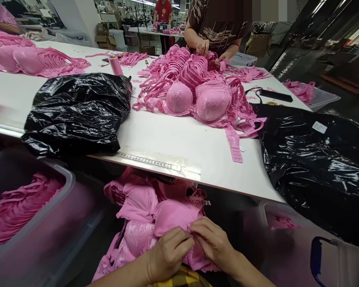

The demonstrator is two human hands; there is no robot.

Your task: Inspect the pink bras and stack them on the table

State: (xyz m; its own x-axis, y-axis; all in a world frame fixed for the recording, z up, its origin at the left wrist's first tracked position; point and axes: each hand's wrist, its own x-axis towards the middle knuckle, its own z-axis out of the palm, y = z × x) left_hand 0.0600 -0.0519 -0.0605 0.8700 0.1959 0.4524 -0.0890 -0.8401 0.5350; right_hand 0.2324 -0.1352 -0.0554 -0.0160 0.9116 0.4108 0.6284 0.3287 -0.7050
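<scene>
Several pink bras with lace and smooth cups lie over my lap below the table edge. My left hand (172, 251) is closed, its fingers pinching the edge of a pink bra (175, 215) near its cup. Just beside it, my right hand (212, 241) pinches the same bra, and the two sets of fingertips almost meet. What exactly lies between the fingertips is too small to make out. A lace-covered cup (139, 237) of another bra rests left of my hands.
On the white table (167, 135) a tape measure (146, 160) runs along the near edge. Black plastic bags (80, 107) flank a large pile of bras (194, 75), which a co-worker handles. Plastic bins (68, 181) of pink garments stand at both sides, one with a blue handle (315, 255).
</scene>
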